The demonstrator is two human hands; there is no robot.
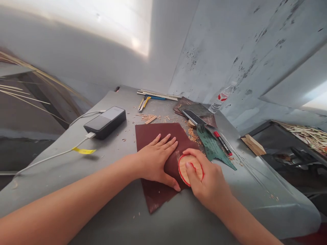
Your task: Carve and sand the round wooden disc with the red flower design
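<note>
A dark red-brown sheet (pixel 159 131), which looks like sandpaper, lies on the grey table with a ragged lower right edge. My left hand (pixel 155 160) presses flat on it, fingers spread. To its right, my right hand (pixel 208 175) grips a round wooden disc (pixel 187 166) with a red line around its rim. The thumb rests on the disc's upper face and the fingers curl over its far edge. The disc is over the sheet's right part, beside a pale scuffed streak; its underside is hidden.
A power bank (pixel 106 120) with white cables stands left. A yellow utility knife (pixel 144 103) and thin wooden strips (pixel 155 94) lie at the back. Right are a phone (pixel 194 117), green torn sheet (pixel 211 144), red marker (pixel 222 143) and water bottle (pixel 221 100). Wood shavings (pixel 194 136) are scattered about.
</note>
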